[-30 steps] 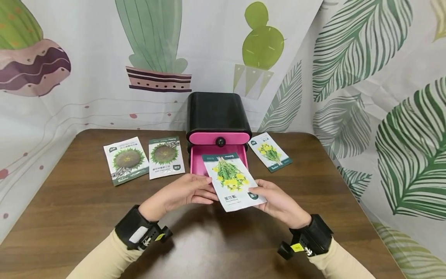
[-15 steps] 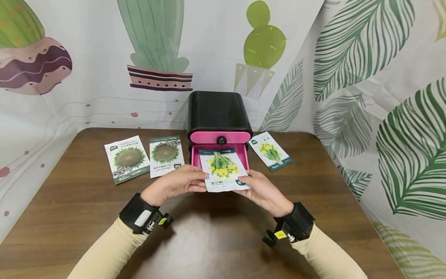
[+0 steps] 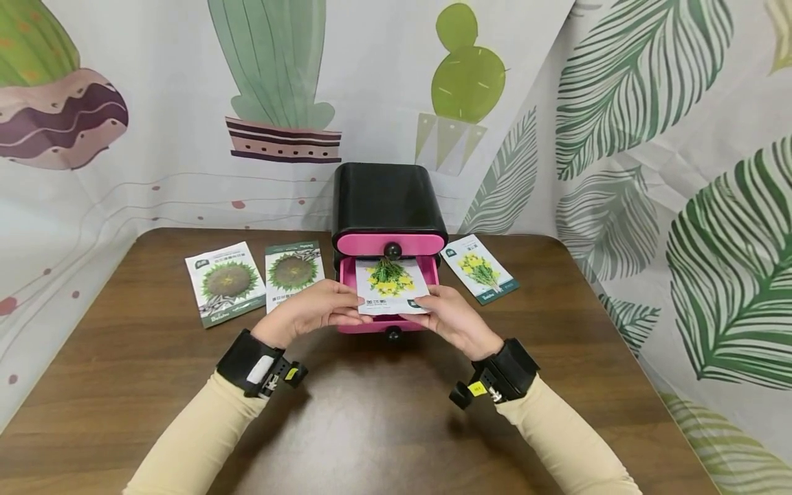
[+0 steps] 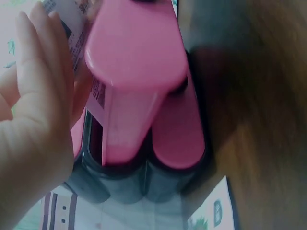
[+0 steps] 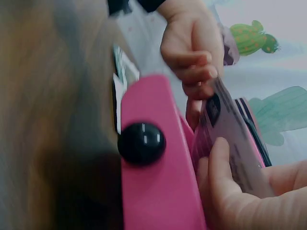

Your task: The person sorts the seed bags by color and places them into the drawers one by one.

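Observation:
A white seed packet [image 3: 396, 292] printed with yellow flowers lies nearly flat over the pulled-out pink drawer [image 3: 348, 278] of a small black cabinet [image 3: 388, 196]. Its far end is hidden under the cabinet's upper pink drawer front. My left hand [image 3: 312, 313] pinches the near left corner of the packet. At the near right corner, my right hand [image 3: 458, 320] pinches it with the thumb on top. The right wrist view shows both hands on the packet [image 5: 225, 122], above the drawer front with its black knob [image 5: 142, 143].
Two seed packets with sunflower heads, one outer [image 3: 225, 283] and one inner [image 3: 289, 269], lie left of the cabinet. Another yellow-flower packet [image 3: 479, 268] lies to its right. All rest on a brown wooden table [image 3: 383, 426] before a patterned cloth backdrop [image 3: 383, 69].
Both hands have moved forward with the packet, from above the drawer's front to inside it. The packet has straightened and its far end has gone under the upper drawer.

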`<state>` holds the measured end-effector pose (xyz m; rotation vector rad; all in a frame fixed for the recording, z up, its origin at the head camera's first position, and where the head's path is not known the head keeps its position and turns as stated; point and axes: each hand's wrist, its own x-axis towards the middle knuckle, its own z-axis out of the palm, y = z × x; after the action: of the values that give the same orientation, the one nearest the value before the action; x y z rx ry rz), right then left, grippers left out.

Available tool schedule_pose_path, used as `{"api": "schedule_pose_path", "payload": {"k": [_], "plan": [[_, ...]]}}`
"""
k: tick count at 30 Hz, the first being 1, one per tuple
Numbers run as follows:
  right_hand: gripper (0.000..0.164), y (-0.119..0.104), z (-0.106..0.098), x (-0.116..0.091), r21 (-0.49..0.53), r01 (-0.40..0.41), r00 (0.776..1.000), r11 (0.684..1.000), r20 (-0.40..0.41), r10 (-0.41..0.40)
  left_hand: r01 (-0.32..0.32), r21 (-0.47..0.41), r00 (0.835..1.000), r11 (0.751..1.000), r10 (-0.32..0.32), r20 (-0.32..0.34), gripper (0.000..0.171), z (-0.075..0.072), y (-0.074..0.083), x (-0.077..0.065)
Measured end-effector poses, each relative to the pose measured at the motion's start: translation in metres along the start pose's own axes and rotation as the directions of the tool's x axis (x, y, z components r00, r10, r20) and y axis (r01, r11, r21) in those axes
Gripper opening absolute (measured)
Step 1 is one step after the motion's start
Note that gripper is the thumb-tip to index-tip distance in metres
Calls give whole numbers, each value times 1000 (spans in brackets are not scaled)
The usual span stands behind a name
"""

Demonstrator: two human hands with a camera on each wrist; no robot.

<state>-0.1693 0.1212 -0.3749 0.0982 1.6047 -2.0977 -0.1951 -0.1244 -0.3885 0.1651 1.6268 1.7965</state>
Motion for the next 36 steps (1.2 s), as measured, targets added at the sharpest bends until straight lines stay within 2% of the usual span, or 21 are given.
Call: {"api": "schedule_pose_path", "payload": {"k": [2, 4, 6, 8, 10, 12, 14, 16, 19, 23, 26, 29, 32, 34, 36], "plan": [[46, 0, -1, 4, -97, 32, 999, 995, -34, -36, -5, 49, 999, 999, 7, -39, 31, -2, 0, 4], [47, 0, -1, 8, -227, 56, 995, 972, -70, -73, -10, 119, 996, 993, 19, -82, 35, -3, 1, 8], [48, 0, 0, 13, -358, 67, 988, 931, -103, -111, -12, 199, 991, 980, 39, -129, 40, -2, 1, 10], [48, 1, 1, 17, -478, 62, 981, 876, -134, -143, -12, 276, 981, 961, 65, -185, 46, 0, 0, 13], [50, 1, 2, 22, -599, 60, 971, 798, -152, -186, -5, 362, 965, 932, 99, -241, 50, 3, 0, 15], [52, 2, 4, 26, -706, 56, 962, 706, -152, -228, -4, 446, 947, 895, 147, -287, 53, 7, 1, 16], [52, 3, 6, 28, -803, 62, 956, 592, -123, -267, -4, 533, 927, 846, 203, -316, 53, 11, 0, 16], [50, 4, 7, 29, -863, 89, 952, 498, -73, -298, -2, 607, 906, 795, 258, -335, 53, 15, 1, 15], [45, 7, 9, 30, -902, 138, 944, 409, -5, -330, 1, 691, 876, 723, 332, -349, 48, 21, 0, 11], [41, 12, 11, 33, -921, 155, 940, 357, 26, -341, 5, 755, 842, 656, 404, -357, 40, 26, 0, 2], [39, 14, 13, 36, -937, 136, 943, 322, 23, -332, 4, 779, 827, 627, 436, -355, 34, 28, 0, -6], [37, 15, 15, 37, -946, 111, 950, 303, 11, -311, -9, 793, 824, 609, 453, -339, 28, 30, -1, -17], [37, 14, 18, 37, -953, 92, 957, 290, 5, -289, -42, 781, 839, 624, 447, -312, 24, 35, -3, -27], [36, 12, 19, 35, -953, 90, 960, 290, 6, -279, -81, 752, 858, 654, 430, -282, 22, 39, -6, -34], [34, 9, 18, 31, -953, 114, 956, 282, 28, -293, -131, 694, 888, 708, 395, -236, 20, 43, -9, -39]]}}
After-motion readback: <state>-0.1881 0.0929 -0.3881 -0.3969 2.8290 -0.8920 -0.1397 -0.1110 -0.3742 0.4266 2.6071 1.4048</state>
